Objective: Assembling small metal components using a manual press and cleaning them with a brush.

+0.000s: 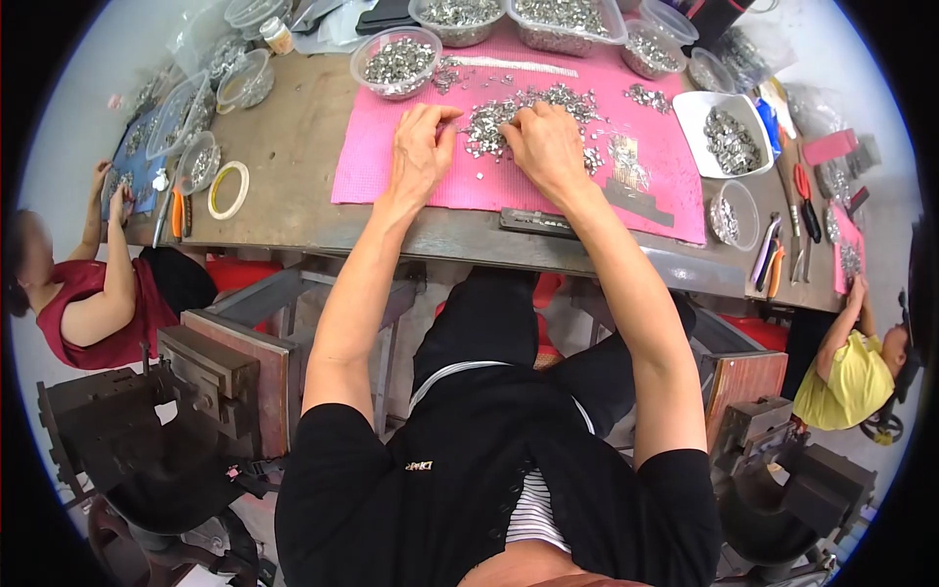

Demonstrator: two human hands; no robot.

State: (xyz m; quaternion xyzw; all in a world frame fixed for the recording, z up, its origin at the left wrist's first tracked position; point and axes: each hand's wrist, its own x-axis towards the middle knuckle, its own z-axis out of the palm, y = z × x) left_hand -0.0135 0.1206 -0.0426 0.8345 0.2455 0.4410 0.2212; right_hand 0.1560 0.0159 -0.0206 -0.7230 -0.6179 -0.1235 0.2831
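Observation:
Small shiny metal pieces [492, 125] lie in a loose pile on a pink textured mat [372, 166]. At the left edge of the pile is my left hand [423, 152], its fingers curled and thumb bent toward them; whatever they hold is hidden or too small to name. My right hand [550, 149] rests over the pile's middle with fingers bent down and closed among the pieces. What is between its fingertips cannot be made out. Behind my left hand stands a clear round tub [396, 64] filled with similar pieces.
A white tray [693, 127] of pieces sits at right. Clear tubs [572, 24] line the back. Orange-handled pliers [177, 213] and a tape roll [229, 191] lie left, red-handled pliers [806, 201] right. A dark metal bar [536, 222] lies at the front edge. Two people work at either side.

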